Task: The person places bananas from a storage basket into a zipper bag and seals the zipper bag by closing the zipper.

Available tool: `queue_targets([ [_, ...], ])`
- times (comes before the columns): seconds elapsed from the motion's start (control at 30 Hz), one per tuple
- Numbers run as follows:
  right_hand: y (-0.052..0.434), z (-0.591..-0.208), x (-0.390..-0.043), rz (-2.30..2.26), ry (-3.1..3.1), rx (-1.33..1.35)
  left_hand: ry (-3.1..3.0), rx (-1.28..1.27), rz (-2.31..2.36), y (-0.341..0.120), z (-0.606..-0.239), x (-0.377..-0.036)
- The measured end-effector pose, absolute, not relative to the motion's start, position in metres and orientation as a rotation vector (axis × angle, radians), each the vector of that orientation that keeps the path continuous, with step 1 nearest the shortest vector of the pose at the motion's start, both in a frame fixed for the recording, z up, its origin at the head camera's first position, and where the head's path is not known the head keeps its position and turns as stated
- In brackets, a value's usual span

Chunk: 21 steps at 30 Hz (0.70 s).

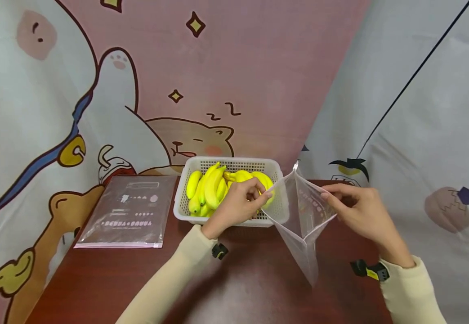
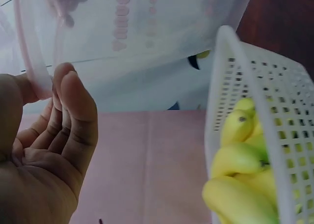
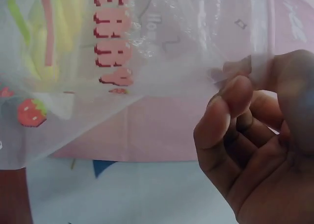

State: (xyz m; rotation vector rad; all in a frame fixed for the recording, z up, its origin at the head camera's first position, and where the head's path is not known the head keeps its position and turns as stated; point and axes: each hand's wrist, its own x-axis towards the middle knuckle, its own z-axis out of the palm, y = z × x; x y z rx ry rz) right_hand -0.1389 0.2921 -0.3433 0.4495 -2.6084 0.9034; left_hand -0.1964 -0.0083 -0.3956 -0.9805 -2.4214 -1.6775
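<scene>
While our two hands pull in opposite directions, the clear zip bag [image 1: 303, 216] hangs open between them just above the desk [image 1: 238, 279], its mouth held wide and its lower corner drooping toward the wood. Our left hand [image 1: 236, 204] pinches one lip of the mouth between thumb and fingers, right at the near edge of the white basket [image 1: 274, 168]; the left wrist view shows the pink zip strip caught against the fingertips [image 2: 68, 81]. Our right hand [image 1: 364, 211] holds the opposite lip in a similar grip, thumb and forefinger pressed together on the thin film, as the right wrist view shows. Held so close to the basket, we judge the bag sits where fruit could pass into it with little travel. We count one basket, and in it one heap of yellow bananas [image 1: 214, 186]; they overlap too much for an exact number, though at least six show. We count two bags in all: the open one in our hands and a second flat bag [image 1: 127, 211], printed and sealed-looking, lying on the desk to the left of the basket, apart from it.
</scene>
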Motion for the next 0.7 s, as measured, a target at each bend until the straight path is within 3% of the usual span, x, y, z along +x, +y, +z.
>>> queue_targets([
  [0.23, 0.300, -0.354, -0.148, 1.060, -2.706, 0.286, -2.477, -0.941, -1.704, -0.010, -0.408, -0.197],
  [0.7, 0.301, -0.358, -0.157, 1.038, -2.652, 0.213, -2.568, -0.770, -1.429, -0.051, -0.418, -0.215],
])
